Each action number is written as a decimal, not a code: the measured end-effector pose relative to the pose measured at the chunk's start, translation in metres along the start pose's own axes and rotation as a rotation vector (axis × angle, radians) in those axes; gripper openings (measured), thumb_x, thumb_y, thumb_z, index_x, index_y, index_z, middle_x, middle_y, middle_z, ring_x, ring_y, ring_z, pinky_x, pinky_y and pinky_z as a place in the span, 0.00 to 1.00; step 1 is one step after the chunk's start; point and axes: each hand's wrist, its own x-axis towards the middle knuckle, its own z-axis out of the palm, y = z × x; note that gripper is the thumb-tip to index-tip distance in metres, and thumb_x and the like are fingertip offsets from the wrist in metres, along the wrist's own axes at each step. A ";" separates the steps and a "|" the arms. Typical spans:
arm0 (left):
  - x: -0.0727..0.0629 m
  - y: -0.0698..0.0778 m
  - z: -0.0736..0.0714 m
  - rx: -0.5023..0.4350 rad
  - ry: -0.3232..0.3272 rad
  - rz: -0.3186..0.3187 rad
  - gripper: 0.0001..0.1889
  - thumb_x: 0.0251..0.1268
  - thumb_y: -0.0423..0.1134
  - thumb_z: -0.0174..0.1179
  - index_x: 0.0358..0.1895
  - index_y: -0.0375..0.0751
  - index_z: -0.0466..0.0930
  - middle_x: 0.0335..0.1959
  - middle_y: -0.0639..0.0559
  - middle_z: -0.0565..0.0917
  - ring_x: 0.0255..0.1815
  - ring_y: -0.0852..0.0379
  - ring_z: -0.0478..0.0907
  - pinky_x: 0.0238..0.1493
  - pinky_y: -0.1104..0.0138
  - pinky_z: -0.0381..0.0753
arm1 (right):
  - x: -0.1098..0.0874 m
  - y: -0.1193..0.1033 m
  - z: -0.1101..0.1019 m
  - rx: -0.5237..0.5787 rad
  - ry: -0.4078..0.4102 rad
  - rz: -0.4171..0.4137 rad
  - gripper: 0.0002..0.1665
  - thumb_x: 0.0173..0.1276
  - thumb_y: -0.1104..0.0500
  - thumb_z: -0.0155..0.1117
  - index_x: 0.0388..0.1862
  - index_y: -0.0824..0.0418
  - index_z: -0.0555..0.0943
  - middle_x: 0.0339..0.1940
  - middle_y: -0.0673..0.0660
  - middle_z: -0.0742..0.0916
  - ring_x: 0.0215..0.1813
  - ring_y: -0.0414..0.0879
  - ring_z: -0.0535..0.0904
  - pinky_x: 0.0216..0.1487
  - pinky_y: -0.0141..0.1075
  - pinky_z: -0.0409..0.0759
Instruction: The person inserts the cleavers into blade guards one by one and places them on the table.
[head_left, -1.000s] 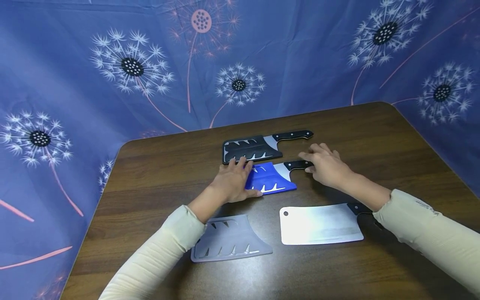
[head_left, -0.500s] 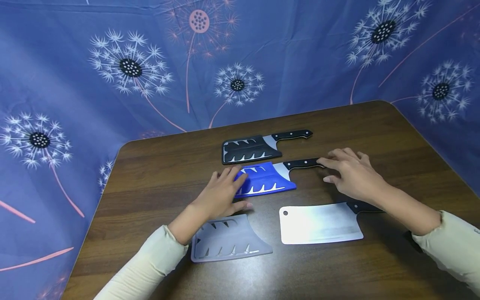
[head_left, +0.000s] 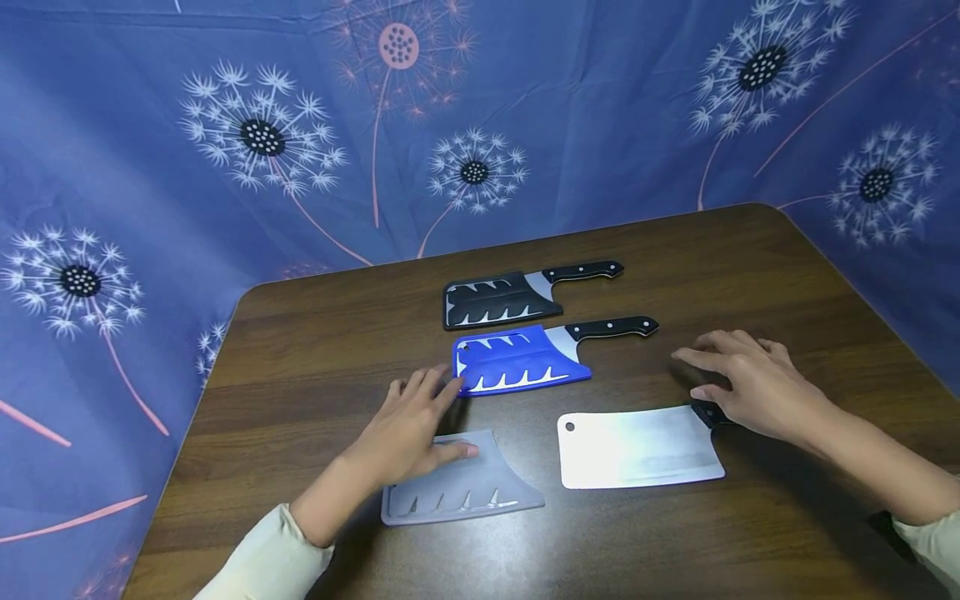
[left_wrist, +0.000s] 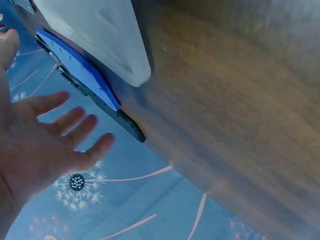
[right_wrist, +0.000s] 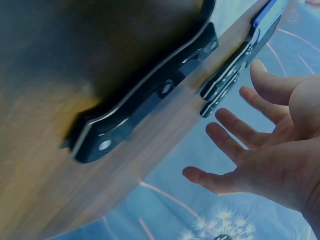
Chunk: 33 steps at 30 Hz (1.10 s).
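My left hand (head_left: 408, 429) hovers with spread fingers over the upper left of a grey blade sheath (head_left: 480, 479), which lies flat on the table. In the left wrist view that grey sheath (left_wrist: 100, 37) is above the left fingers (left_wrist: 75, 120). My right hand (head_left: 757, 383), fingers relaxed, is over the handle of a bare cleaver (head_left: 637, 450); the black handle (right_wrist: 150, 95) shows in full in the right wrist view, apart from the fingers. Behind the hands lies a cleaver in a blue sheath (head_left: 517, 362), its black handle (head_left: 611, 327) pointing right.
A cleaver in a black sheath (head_left: 498, 300) lies farthest back, parallel to the blue one. The brown wooden table (head_left: 322, 350) ends at a rounded back edge. A blue cloth with dandelion prints (head_left: 600, 125) hangs behind it.
Both hands have come away from the blue-sheathed cleaver. The left moved down and left to the grey sheath, the right moved down and right to the bare cleaver's handle.
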 end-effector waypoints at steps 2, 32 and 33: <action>-0.007 0.004 -0.001 -0.001 -0.058 -0.045 0.51 0.50 0.75 0.56 0.73 0.44 0.61 0.72 0.42 0.61 0.71 0.42 0.58 0.63 0.37 0.60 | -0.005 0.004 0.000 0.010 -0.016 0.008 0.32 0.55 0.62 0.73 0.61 0.60 0.78 0.56 0.69 0.77 0.58 0.69 0.69 0.48 0.70 0.57; -0.043 0.025 0.012 0.006 -0.244 -0.122 0.62 0.32 0.68 0.72 0.75 0.44 0.55 0.70 0.38 0.60 0.69 0.36 0.57 0.51 0.33 0.68 | -0.031 0.037 0.020 -0.047 -0.086 -0.005 0.36 0.45 0.64 0.78 0.58 0.60 0.81 0.50 0.66 0.79 0.49 0.65 0.75 0.34 0.62 0.72; -0.043 0.026 0.012 0.006 -0.242 -0.121 0.62 0.32 0.67 0.73 0.74 0.43 0.56 0.69 0.39 0.60 0.69 0.37 0.57 0.50 0.33 0.68 | -0.032 0.037 0.021 -0.051 -0.065 -0.022 0.35 0.43 0.65 0.79 0.56 0.60 0.82 0.48 0.65 0.79 0.47 0.63 0.76 0.32 0.57 0.73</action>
